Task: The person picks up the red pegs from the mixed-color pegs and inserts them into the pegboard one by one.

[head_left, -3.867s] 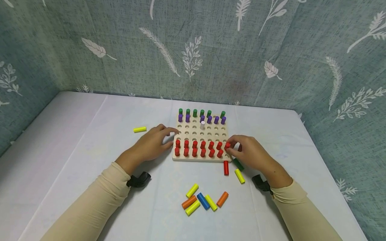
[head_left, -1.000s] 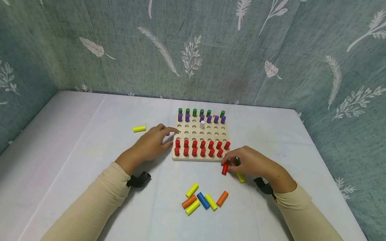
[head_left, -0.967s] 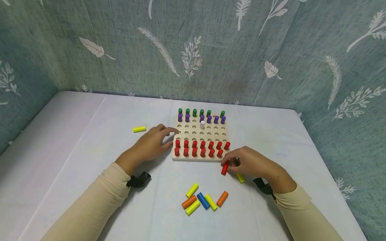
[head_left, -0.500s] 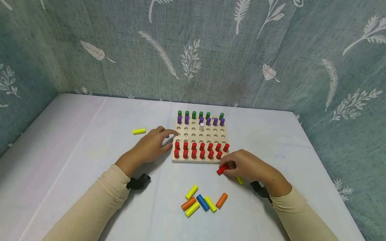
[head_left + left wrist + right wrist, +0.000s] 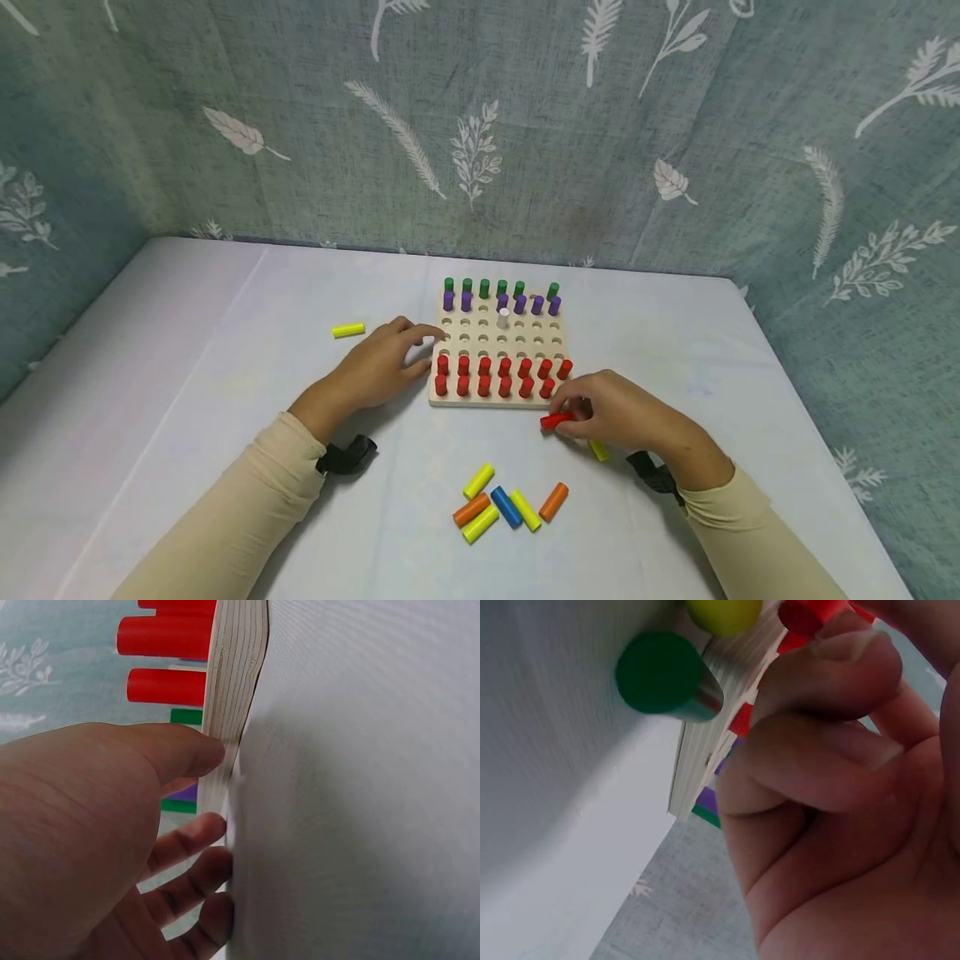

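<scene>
A wooden pegboard (image 5: 472, 404) lies on the white-covered table. Two rows of red pegs (image 5: 484, 386) stand along its near side, with purple pegs (image 5: 521, 305), green pegs (image 5: 484, 288) and a white peg (image 5: 503, 318) farther back. My right hand (image 5: 615, 408) pinches a loose red peg (image 5: 551, 422) just off the board's near right corner; the peg lies sideways, its right end covered by fingers. With relaxed fingers, my left hand (image 5: 375, 367) touches the board's left edge. In the left wrist view the thumb (image 5: 187, 750) rests against the board's side.
Several loose pegs lie nearer the person, including a blue peg (image 5: 506, 507) and an orange peg (image 5: 553, 502). One yellow peg (image 5: 348, 330) is left of the board. Beside the right hand lie a yellow peg (image 5: 598, 451) and a green peg (image 5: 660, 673).
My right hand has left a red peg standing at the board's right, moved nearer and taken the loose red peg, turning it sideways. My left hand stays at the board's edge.
</scene>
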Demonstrator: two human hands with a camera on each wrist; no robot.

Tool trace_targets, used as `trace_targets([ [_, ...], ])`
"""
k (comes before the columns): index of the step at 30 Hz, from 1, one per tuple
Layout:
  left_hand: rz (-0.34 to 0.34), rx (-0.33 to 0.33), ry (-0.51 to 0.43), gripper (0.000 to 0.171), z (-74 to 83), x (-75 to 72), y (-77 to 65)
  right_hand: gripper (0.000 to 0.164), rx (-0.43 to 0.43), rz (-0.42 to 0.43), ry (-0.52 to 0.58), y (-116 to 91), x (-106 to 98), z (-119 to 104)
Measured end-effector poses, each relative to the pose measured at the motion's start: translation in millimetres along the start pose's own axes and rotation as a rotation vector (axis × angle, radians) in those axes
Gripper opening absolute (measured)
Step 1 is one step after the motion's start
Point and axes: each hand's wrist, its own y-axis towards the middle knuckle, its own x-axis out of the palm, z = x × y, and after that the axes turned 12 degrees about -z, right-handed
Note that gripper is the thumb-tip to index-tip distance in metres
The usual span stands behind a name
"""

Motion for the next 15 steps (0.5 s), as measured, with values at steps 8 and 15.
trace_targets([
  [8, 0.006, 0.003, 0.006, 0.047, 2.5, 0.1, 3.3, 0.015, -0.053, 0.053, 0.007, -6.8, -6.8, 4.3],
  [15, -0.002, -0.005, 0.003, 0.047, -0.5, -0.5, 0.8, 0.017, -0.095, 0.046, 0.030, -5.2, -7.7, 4.5],
])
